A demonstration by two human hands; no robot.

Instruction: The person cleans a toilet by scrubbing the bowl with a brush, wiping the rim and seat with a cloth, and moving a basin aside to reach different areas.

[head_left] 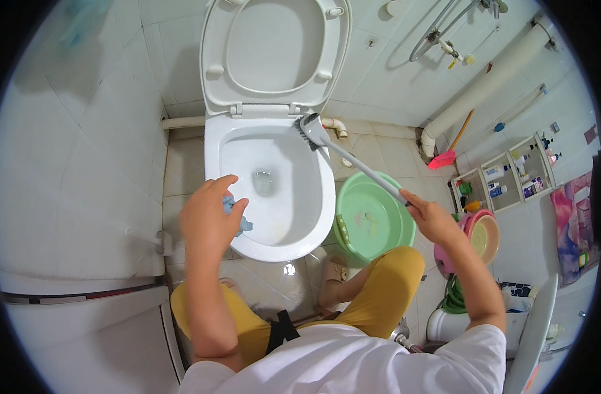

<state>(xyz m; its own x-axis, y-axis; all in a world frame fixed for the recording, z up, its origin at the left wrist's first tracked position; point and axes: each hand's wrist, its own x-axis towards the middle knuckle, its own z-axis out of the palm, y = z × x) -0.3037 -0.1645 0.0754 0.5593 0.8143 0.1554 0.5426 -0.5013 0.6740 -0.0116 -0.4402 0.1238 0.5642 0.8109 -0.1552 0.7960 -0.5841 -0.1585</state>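
My right hand (435,220) is wrapped round the end of the grey handle of a toilet brush (358,161). Its white head with dark bristles rests against the back right of the rim of the white toilet (325,217). A crumpled blue cloth (245,225) is gripped between the thumb and fingers of my left hand (208,213), over the bowl's front left rim. The toilet lid and seat (215,39) stand raised at the back. A little water shows at the bottom of the bowl.
A green basin (366,226) stands on the floor right of the toilet, below the brush handle. Farther right are pink basins (482,235), a wall shelf with bottles (501,172) and a red long-handled brush (443,159). A tiled wall (83,157) closes the left side.
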